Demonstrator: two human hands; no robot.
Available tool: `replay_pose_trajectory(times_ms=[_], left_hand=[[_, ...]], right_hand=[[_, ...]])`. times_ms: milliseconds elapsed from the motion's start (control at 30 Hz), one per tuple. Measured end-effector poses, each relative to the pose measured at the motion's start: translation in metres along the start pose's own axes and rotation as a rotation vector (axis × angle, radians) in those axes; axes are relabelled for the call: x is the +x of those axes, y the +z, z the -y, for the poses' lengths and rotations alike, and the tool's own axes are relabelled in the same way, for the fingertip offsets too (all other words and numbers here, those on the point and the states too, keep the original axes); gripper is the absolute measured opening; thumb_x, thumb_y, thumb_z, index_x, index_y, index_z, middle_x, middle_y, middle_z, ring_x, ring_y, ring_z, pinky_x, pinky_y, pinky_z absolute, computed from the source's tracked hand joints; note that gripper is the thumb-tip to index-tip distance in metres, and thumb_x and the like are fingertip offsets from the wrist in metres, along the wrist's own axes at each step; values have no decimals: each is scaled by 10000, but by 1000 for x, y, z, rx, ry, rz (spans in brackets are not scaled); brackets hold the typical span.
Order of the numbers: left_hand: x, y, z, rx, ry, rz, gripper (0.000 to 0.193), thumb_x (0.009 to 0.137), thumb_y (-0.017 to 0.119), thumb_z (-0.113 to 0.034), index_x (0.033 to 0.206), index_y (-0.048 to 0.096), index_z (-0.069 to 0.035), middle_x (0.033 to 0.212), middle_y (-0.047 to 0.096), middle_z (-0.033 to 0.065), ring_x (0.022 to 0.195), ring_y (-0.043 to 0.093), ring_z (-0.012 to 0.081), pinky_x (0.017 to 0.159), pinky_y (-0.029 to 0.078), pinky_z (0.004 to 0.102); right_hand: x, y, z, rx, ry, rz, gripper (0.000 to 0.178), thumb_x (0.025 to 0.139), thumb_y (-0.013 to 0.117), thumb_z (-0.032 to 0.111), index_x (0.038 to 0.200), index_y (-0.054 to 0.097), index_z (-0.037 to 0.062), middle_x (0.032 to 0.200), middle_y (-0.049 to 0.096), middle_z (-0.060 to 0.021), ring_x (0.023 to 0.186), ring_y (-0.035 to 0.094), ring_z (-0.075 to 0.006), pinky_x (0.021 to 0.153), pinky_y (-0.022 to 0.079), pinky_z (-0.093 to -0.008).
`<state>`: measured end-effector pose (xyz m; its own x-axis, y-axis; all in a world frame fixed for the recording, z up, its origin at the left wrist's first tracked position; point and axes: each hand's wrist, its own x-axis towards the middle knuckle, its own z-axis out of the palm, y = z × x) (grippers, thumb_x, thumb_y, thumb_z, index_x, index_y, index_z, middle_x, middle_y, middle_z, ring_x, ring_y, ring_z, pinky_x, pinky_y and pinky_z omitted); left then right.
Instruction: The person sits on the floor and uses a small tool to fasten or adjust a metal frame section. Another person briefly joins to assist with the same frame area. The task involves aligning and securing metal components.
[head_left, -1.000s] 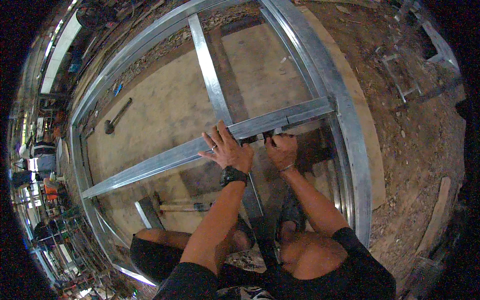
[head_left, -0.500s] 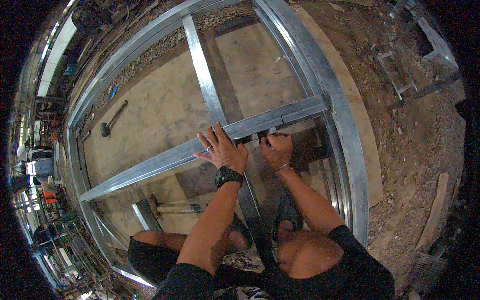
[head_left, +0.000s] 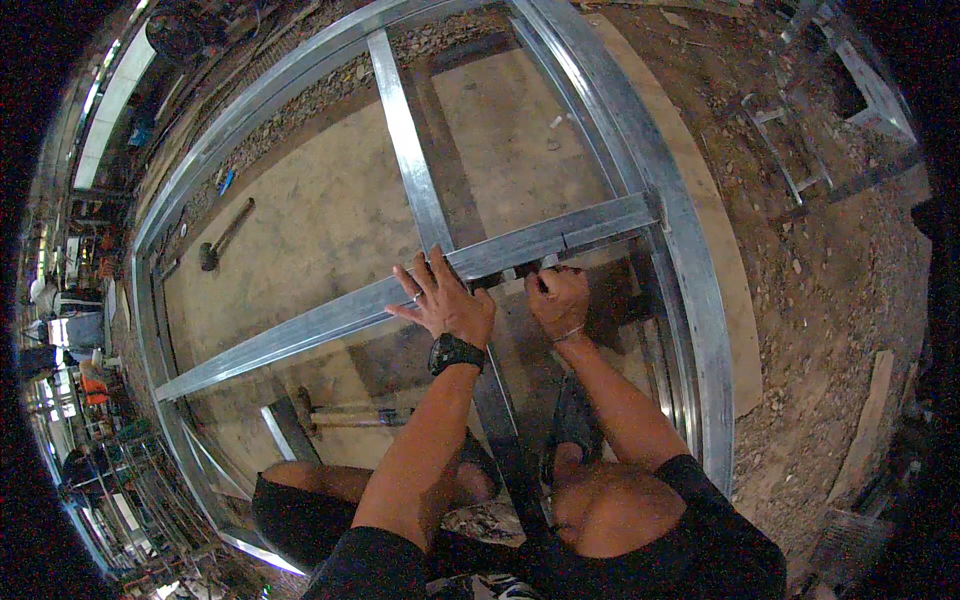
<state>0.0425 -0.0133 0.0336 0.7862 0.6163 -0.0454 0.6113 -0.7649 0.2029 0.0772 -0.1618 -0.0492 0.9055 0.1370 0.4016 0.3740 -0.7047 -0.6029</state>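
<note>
In the head view, a long silver bar lies on a slant across a big metal frame, reaching from its left side to its right side. The left hand is on the bar near the middle, by the spot where a shiny crosspiece meets it. Its fingers are spread wide, and they press on the bar without wrapping around it. There is a ring on one finger and a dark watch on that wrist.

The right hand is at the bar's near edge, to the right of the left hand. Its fingers are bent in and look like they pinch a small dark piece just under that edge — what it is, I cannot tell.

A mallet lies on the tan board beyond the bar, and a long-handled tool lies on the near side.

What could go wrong? The left hand only pushes from on top, so a hard bump could make the bar slide or tip. The right fingers are tucked close under the edge, so they could get squashed or scratched if it moved. The small piece could also slip, because just the fingertips seem to have it.
</note>
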Motion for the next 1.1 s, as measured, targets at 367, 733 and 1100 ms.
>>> replay_pose_trajectory(times_ms=[367, 733, 1100], left_hand=[[1, -2, -2, -4, -10, 24, 935, 705, 790, -220, 1543, 383, -144, 1622, 320, 113, 1589, 53, 418, 1140, 12, 830], [0, -1, -1, -1, 4, 22, 932, 717, 785, -251, 1548, 381, -125, 1620, 319, 116, 1591, 33, 420, 1139, 1, 830], [0, -3, -2, -17, -5, 20, 914, 724, 791, -224, 1541, 391, -135, 1615, 327, 112, 1591, 52, 410, 1137, 4, 835]], right_hand=[[3, -2, -1, 4, -27, -12, 272, 811, 780, 200, 642, 598, 90, 644, 606, -137, 652, 611, -364, 653, 418, -492], [1, -2, -3, -26, 2, -27, 255, 809, 786, 206, 666, 612, 86, 654, 611, -141, 662, 614, -372, 655, 422, -491], [0, -1, -9, -13, 10, 8, 249, 822, 780, 214, 677, 627, 83, 642, 610, -136, 650, 612, -364, 678, 433, -487]])
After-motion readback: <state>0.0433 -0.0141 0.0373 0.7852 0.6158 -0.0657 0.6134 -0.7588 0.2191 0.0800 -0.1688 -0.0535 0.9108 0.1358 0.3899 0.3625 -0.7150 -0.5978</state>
